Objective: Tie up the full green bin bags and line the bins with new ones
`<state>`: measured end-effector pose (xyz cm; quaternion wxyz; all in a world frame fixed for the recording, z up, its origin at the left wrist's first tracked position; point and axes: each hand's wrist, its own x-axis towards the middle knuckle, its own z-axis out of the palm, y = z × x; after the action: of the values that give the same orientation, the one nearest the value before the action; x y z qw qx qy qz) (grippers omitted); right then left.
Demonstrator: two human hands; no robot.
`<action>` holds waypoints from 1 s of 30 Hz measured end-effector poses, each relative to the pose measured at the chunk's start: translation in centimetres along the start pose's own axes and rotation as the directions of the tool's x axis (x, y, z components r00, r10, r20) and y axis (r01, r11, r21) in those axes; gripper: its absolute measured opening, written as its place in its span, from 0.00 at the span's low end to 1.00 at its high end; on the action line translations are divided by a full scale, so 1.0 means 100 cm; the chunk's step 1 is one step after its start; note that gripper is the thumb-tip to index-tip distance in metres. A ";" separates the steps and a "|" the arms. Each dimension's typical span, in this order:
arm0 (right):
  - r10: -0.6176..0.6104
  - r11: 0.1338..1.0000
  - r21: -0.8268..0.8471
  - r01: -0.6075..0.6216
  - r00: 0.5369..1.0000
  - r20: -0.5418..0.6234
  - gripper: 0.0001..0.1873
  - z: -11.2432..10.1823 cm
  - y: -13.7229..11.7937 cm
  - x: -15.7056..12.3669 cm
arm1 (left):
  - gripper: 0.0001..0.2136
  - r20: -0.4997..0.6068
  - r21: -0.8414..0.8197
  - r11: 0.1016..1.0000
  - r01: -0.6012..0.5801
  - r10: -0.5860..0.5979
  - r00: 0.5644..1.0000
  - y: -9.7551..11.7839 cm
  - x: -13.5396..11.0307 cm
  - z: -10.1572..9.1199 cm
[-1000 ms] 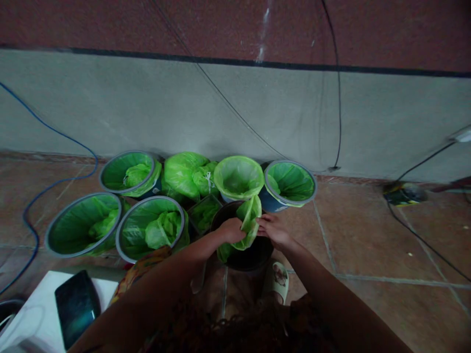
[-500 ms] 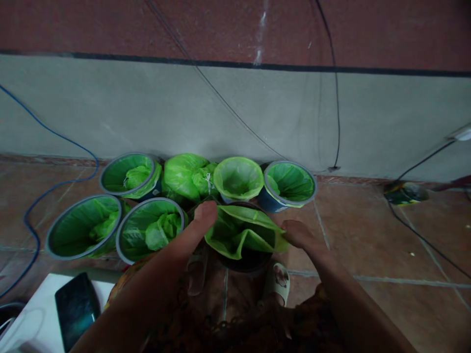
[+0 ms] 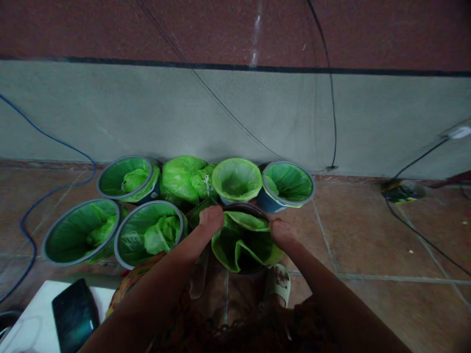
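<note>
A green bin liner (image 3: 253, 245) hangs inside a dark bin (image 3: 246, 208) on the floor between my feet. My left hand (image 3: 211, 219) is closed on the liner's left edge at the bin's rim. On the opposite side, my right hand (image 3: 282, 232) grips the liner's right edge. The liner's mouth gapes between my hands, its near side folded inward in a peak. Much of the bin is hidden by the liner. Just behind it stand a lined bin with a pale green rim (image 3: 237, 179) and a blue lined bin (image 3: 289, 184).
Several grey-rimmed lined bins, such as the near-left one (image 3: 81, 233), stand at left beside a stuffed green bag (image 3: 184, 179). A phone (image 3: 75, 314) lies on a white surface (image 3: 33, 318). A blue cable (image 3: 27, 220) crosses the floor; black cables hang along the wall (image 3: 165, 113).
My hands have come closer together and down to the bin's rim. The liner has sunk lower over the bin, its near edge now over the near rim.
</note>
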<state>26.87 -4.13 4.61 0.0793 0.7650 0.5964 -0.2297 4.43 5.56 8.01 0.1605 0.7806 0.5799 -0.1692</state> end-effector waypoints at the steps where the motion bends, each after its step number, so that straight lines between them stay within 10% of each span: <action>1: -0.025 0.999 0.025 0.025 1.000 0.015 0.14 -0.005 0.005 0.001 | 0.16 0.022 0.013 1.000 0.011 -0.011 1.000 -0.001 0.000 -0.002; 6: -0.196 0.919 0.380 0.107 0.960 0.202 0.20 -0.026 0.039 0.005 | 0.16 0.024 0.039 0.999 0.019 -0.020 1.000 -0.006 0.000 -0.007; 9: -0.056 0.977 0.209 0.028 0.990 0.129 0.17 -0.027 0.045 0.007 | 0.16 0.002 0.025 0.999 -0.041 0.041 0.999 -0.005 -0.001 -0.005; 12: -0.006 0.992 0.126 0.012 0.999 -0.047 0.19 -0.021 0.027 0.007 | 0.15 -0.067 0.008 0.994 -0.111 0.111 0.992 0.001 -0.003 -0.002; 18: -0.321 0.927 0.123 0.355 0.918 -0.235 0.37 -0.011 -0.035 -0.002 | 0.14 -0.204 0.021 0.958 -0.285 0.283 0.937 0.024 -0.014 0.002; 30: -0.301 0.933 0.085 0.350 0.887 -0.351 0.18 -0.022 -0.062 -0.004 | 0.13 -0.268 0.037 0.915 -0.403 0.397 0.878 0.037 -0.024 -0.003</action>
<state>21.50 -1.90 7.62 -0.1181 0.6851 0.7029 -0.1504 7.37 2.65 9.56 0.1193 0.8974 0.4243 -0.0187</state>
